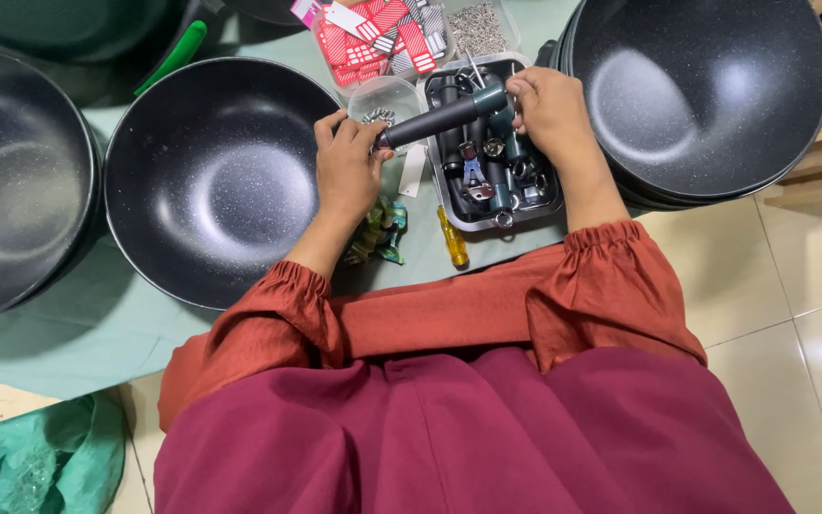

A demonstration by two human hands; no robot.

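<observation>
At the far edge of the counter (68, 333), a clear plastic tub (335, 57) holds a heap of red-and-white striped card labels (373, 43), small rectangles lying every which way, with a few grey-and-white ones among them and one pink tag poking out at the upper left corner. Beside it to the right stands a second clear tub (479, 29) filled with small silvery parts. A white paper slip (413, 171) lies on the green cloth just left of the metal tray (440, 195). Nearer the person, crumpled green and yellow wrappers (380, 233) lie just beside the left wrist.
</observation>
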